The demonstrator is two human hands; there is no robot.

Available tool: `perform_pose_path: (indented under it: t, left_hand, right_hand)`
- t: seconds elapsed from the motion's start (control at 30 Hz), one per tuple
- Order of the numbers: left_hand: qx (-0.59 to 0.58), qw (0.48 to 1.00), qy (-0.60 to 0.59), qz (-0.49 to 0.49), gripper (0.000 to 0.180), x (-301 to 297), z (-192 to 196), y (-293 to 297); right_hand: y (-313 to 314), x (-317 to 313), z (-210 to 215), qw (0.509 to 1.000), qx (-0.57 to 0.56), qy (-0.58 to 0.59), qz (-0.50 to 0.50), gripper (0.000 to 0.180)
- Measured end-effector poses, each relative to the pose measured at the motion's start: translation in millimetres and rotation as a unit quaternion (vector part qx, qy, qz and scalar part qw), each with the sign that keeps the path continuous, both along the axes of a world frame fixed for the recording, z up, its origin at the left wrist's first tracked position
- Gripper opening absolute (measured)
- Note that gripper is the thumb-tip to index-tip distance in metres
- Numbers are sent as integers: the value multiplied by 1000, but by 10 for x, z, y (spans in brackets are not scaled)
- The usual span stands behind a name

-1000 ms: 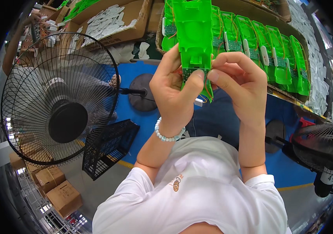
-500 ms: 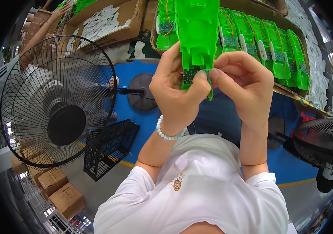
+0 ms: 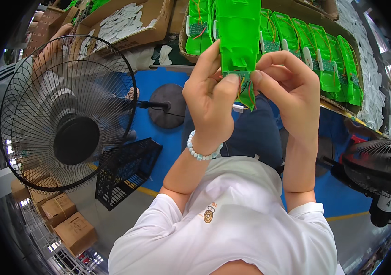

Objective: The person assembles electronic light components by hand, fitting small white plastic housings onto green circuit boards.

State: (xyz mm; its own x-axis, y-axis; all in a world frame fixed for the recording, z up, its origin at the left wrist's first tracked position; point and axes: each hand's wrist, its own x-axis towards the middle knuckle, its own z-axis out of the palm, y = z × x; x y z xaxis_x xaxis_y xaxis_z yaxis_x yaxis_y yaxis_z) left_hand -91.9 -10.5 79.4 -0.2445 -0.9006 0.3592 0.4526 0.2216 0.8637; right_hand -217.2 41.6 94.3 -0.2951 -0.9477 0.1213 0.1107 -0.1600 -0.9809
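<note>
The green shell (image 3: 239,36) sat between both hands, the left hand (image 3: 211,103) pinching it at the circuit board (image 3: 244,75), the right hand (image 3: 292,87) bunched at its edge, hold indeterminable; uneven thumb pressure risked skewing the board or trapping loose wires (image 3: 251,94).

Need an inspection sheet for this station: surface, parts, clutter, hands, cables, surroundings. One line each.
Surface: dark green tabletop, partly covered by boxes.
Parts: green housing, held, with a circuit board at its lower end; row of similar housings behind, right.
Clutter: crumpled white scrap beside the box of white pieces.
Hands: left hand grips the housing, thumb at the board; right hand at its lower right, hold unclear.
Cables: thin coloured wires below the board.
Surroundings: left fan, right fan, black crate, brown cartons.
</note>
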Motion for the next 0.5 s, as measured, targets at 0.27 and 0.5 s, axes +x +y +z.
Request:
perform_pose_path:
  t: [0.27, 0.5]
  left_hand:
    - [-70, 985, -139, 78, 49, 106, -75, 27]
    - [-219, 951, -171, 136, 46, 143, -143, 17]
  right_hand:
    - [-3, 206, 43, 997, -60, -28, -33, 48]
    - [-23, 260, 6, 999, -47, 10, -24, 47]
